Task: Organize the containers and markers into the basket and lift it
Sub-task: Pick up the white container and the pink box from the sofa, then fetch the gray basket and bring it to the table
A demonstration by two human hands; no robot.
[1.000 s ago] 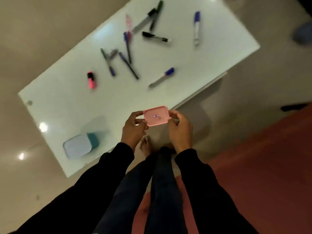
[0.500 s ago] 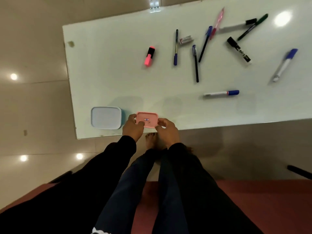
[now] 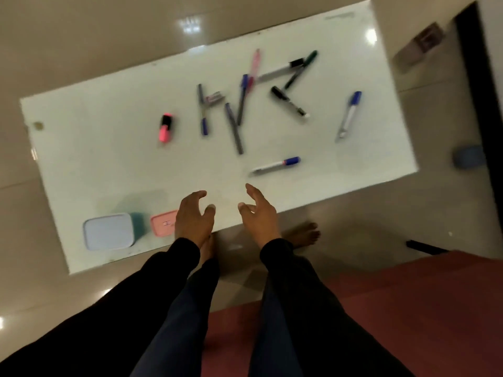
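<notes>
Head view, looking straight down on the white glossy counter (image 3: 109, 148). Both hands are empty right now: the left hand (image 3: 192, 219) and the right hand (image 3: 258, 213) hover over the near edge with fingers spread and loosely curled, holding nothing.

The pink container (image 3: 163, 223) sits flat on the counter just at 9 o'clock of the left hand, partly tucked under it from this angle, and I can't tell if they touch. Next to it, further toward 9 o'clock, is the white-lidded teal container (image 3: 109, 231). Both look like small plastic tubs, so I'd guess light and stiff, maybe a bit slick on that shiny top. Pinching the short sides between thumb and fingers looks like the easy grab.

The markers and pens are scattered toward 12 o'clock: a pink highlighter (image 3: 165, 127), a blue-capped marker (image 3: 275, 165) closest to the right hand, another blue-capped one (image 3: 349, 114) out at 2 o'clock, a black marker (image 3: 288, 100), and a crossed pile of thin pens (image 3: 234, 115). They're round and light, so they'll probably roll if nudged; grabbing mid-barrel seems safest, and the crossed ones may need picking apart.

No basket in view anywhere, so nothing is packed yet.
</notes>
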